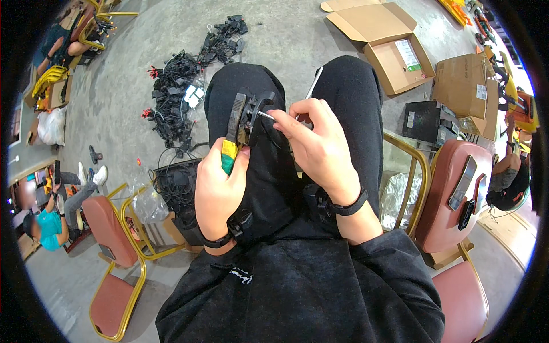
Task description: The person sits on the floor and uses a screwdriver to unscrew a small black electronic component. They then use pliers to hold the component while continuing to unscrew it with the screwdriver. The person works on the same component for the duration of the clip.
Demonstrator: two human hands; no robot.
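Note:
My left hand [220, 186] is closed round the yellow and green wrapped handle [229, 155] of a black hand-held device, upright over my left thigh. The device's black upper part [240, 114] has a ridged arm and a curved jaw-like piece [263, 103]. My right hand [317, 140] pinches a thin metal rod [266, 115] between thumb and forefinger, its tip at the device's side. A slim silver tool [314, 83] with a flared end sticks up behind the right-hand fingers; its lower part is hidden, so I cannot tell whether it joins the rod.
Piles of black cabled parts [174, 86] lie on the concrete floor ahead. An open cardboard box [394, 86] and a closed one [460, 86] stand front right. Chairs flank me; the right one [449, 217] holds phone-like devices [463, 183]. A person [48, 228] sits far left.

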